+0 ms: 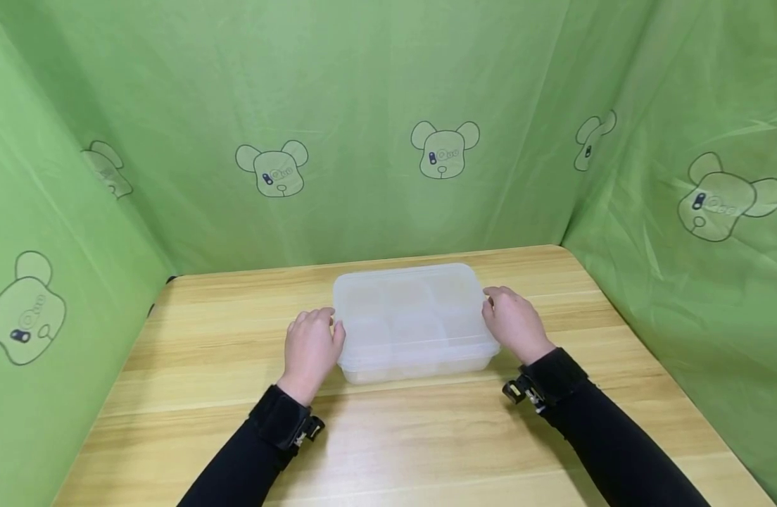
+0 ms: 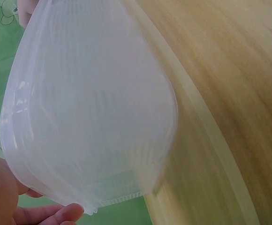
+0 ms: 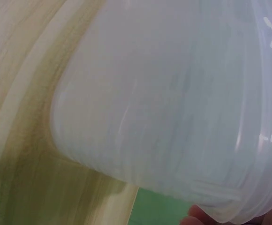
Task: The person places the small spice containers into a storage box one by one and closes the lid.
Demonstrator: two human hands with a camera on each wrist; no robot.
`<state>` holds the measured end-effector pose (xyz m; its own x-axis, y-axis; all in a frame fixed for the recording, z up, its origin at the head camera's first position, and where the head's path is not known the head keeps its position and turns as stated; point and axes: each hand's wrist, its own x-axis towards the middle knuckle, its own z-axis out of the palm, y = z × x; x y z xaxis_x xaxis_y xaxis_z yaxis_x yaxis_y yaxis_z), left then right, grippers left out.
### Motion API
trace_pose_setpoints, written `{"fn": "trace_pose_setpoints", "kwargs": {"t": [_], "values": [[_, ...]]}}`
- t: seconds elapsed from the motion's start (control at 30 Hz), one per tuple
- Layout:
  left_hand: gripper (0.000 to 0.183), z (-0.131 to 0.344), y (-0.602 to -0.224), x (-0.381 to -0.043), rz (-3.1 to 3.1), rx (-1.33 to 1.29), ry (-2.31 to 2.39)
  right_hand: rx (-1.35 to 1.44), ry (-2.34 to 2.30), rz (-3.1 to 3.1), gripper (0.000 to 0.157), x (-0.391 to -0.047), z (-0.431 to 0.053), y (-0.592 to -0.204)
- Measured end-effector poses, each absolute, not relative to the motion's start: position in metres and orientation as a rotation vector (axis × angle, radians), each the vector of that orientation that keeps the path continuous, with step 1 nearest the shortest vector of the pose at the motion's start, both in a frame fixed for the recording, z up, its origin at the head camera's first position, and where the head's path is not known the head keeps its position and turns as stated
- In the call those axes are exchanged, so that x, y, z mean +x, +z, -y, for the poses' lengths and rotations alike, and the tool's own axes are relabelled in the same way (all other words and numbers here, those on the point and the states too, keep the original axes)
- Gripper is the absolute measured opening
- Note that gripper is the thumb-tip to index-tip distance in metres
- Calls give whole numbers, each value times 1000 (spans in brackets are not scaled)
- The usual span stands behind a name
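A translucent white plastic storage box with its lid on is at the far middle of the table. Several rounded compartments show faintly through the lid. At its left end, my left hand grips the rim; the left wrist view shows fingers under the edge and the thumb by the lid side. My right hand holds the opposite end, and in the right wrist view only some fingers show below the rim. Whether the box rests on the table or is slightly raised, I cannot tell.
Beneath is a light wood-grain table. Green curtains printed with bear heads enclose its back, left and right sides. The table's back edge runs close behind the box.
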<state>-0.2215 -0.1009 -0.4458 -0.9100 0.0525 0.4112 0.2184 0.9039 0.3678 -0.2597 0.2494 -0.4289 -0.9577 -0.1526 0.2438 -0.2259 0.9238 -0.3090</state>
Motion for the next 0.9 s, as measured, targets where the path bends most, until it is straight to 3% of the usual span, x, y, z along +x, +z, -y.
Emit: {"fn": "trace_pose_setpoints", "kwargs": {"t": [0.9], "values": [[26,102,-446,-217,2632,-228,-567,292,509,2838,33,-253,-250,-428]]}}
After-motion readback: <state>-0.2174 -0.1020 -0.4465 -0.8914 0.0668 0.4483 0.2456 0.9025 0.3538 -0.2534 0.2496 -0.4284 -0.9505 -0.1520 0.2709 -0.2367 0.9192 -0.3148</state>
